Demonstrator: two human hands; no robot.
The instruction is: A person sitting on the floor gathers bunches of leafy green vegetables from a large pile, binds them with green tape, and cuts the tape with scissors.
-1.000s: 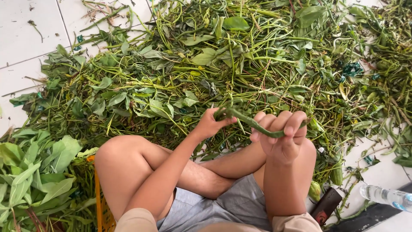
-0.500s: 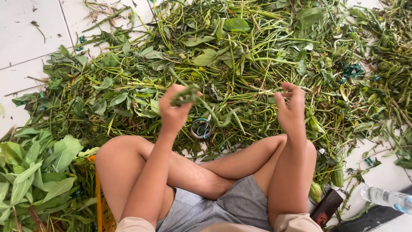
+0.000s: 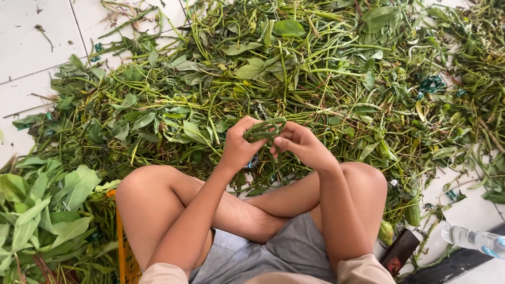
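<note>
Pinching one bent green stem [image 3: 264,129] between them, the left hand [image 3: 240,145] and right hand [image 3: 301,144] close on it above the crossed legs, at 6 o'clock of the leaf pile [image 3: 294,68]. Bending harder could snap it unevenly.

Heap of stems and leaves [image 3: 294,79]: spread on the tiled floor [image 3: 31,47], filling the far and middle ground, trailing off right. Person seated cross-legged at the near edge, knees touching the heap. Left hand [image 3: 243,147] and right hand [image 3: 301,146]: together above the heap's near edge, a bundle of stems [image 3: 264,129] between them. Pile of leaves [image 3: 42,210]: near left, beside the left knee. Bottle [image 3: 473,239]: lying on the floor, near right.
</note>
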